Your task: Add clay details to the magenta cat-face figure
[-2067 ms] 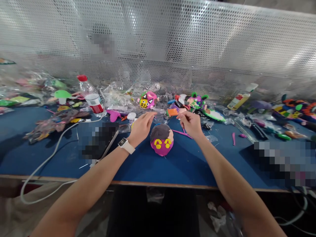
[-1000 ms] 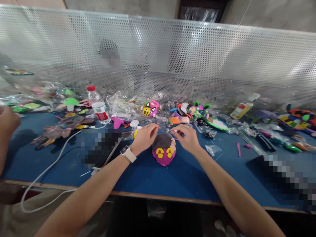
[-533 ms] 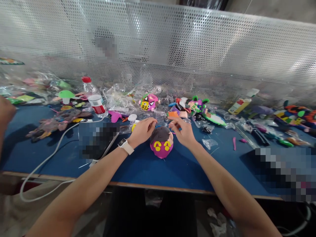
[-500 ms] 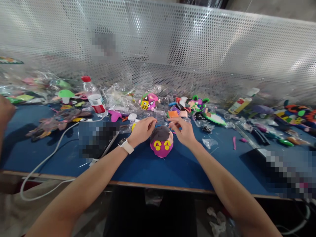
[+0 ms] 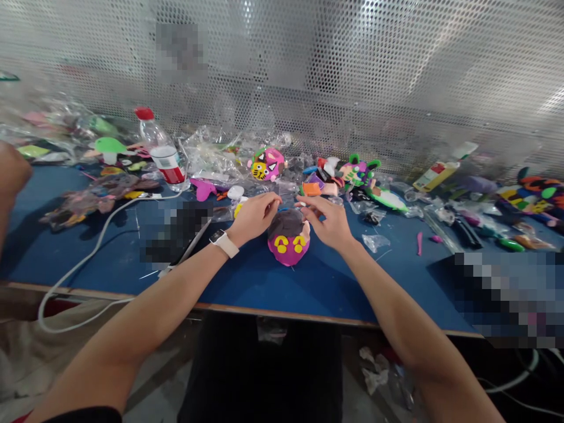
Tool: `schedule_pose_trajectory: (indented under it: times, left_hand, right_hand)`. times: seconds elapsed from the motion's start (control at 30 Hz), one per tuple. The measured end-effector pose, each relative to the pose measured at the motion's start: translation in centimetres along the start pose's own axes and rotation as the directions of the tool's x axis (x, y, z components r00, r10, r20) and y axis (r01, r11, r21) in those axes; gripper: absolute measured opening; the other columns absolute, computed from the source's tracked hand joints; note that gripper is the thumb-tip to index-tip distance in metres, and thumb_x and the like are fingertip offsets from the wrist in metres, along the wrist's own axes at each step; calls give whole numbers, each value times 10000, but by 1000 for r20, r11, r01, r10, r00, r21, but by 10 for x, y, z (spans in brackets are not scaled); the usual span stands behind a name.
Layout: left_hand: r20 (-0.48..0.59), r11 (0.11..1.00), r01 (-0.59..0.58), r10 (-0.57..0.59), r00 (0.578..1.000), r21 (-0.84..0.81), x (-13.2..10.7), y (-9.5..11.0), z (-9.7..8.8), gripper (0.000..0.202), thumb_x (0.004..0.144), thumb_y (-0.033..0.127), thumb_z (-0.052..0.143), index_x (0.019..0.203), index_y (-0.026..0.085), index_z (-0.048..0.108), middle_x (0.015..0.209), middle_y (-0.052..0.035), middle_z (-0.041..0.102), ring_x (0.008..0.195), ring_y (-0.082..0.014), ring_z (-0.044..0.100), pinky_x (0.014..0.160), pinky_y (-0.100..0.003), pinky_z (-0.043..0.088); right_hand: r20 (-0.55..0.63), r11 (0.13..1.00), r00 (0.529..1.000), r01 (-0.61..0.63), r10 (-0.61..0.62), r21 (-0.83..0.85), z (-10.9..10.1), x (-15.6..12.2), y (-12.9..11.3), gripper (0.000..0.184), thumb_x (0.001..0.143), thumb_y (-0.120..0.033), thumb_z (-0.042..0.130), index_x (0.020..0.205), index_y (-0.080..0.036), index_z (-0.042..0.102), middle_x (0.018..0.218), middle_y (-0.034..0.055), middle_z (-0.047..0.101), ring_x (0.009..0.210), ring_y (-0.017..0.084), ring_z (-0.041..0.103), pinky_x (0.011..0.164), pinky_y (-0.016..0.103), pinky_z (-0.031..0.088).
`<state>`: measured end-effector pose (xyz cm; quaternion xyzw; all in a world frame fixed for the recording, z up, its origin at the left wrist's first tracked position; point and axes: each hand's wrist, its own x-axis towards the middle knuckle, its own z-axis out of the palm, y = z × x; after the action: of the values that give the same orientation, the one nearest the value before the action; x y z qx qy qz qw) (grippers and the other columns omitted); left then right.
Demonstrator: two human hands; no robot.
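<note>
1. Right fingers (image 5: 312,202) seemed to pinch a white bit (image 5: 301,204); my left fingers (image 5: 268,205) bunched close, though I couldn't tell whether they held anything.
2. A light hold seemed wise, the ball (image 5: 288,237) sitting on the worktop (image 5: 264,288) between my arms (image 5: 392,302).
3. Both arms slanted inward over its edge.

Left wrist wears smartwatch (image 5: 217,236): squarish case, rounded corners, dark screen, wide band (image 5: 229,245) of cream-white colour. Left hand (image 5: 256,217) and right hand (image 5: 326,222) bare, forearms (image 5: 145,320) also. Black sleeve (image 5: 86,415) shows at left arm, small red cloth (image 5: 25,418) beside it. Trousers (image 5: 262,373) plain black.
</note>
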<state>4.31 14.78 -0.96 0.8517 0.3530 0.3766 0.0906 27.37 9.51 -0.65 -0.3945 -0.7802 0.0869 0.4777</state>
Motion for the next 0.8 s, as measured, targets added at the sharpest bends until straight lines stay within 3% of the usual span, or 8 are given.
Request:
schedule_pose_trajectory:
  times: [0.17,0.23,0.37,0.47,0.63,0.8]
  left_hand:
    - [-9,1000,-7,7,1000,-6,0,1,0,213,1052,245,490,1032,177,691,898,-47,741,771,-170,663,733,-297,494]
    - [-14,999,-10,9,1000,-43,0,5,-2,214,1051,248,501,1070,179,702,929,-50,759,787,-168,681,757,-296,518]
    - [21,986,-67,71,997,-153,-2,16,-5,285,1076,294,493,1281,201,667,1198,-91,768,1015,-200,737,894,-329,572]
    - [74,974,-98,115,991,-203,-4,21,-5,343,1087,293,476,1406,214,573,1297,-101,734,1139,-211,730,955,-337,577]
    - [86,978,-69,88,992,-196,-6,21,-3,218,1081,333,504,1236,206,593,1164,-87,756,1049,-213,755,875,-314,583]
    - [64,975,-101,116,991,-197,-6,22,-4,204,1080,330,519,1229,210,590,1155,-76,758,1048,-205,754,888,-314,575]
  right_hand:
    - [-47,997,996,-70,72,34,3,-1,5,184,1021,-386,666,1147,-279,747,1013,18,830,668,165,753,628,308,610]
    - [-79,999,996,-46,45,-8,2,-1,5,146,994,-388,710,1082,-290,773,993,18,817,694,173,745,634,318,614]
    - [-117,997,992,32,-40,-71,1,0,3,138,996,-328,700,1086,-319,805,1061,37,775,815,194,743,693,351,636]
    - [-107,998,994,26,-32,-55,2,-1,0,191,1011,-314,675,1172,-317,778,1077,38,774,765,174,740,654,325,629]
    - [-108,998,994,20,-26,-56,5,-2,-5,114,1002,-363,704,1064,-293,768,1010,24,794,693,160,728,599,299,606]
    - [-87,994,991,93,-98,-60,6,-3,-9,99,1009,-311,691,1024,-305,789,1010,19,798,877,195,760,705,323,631]
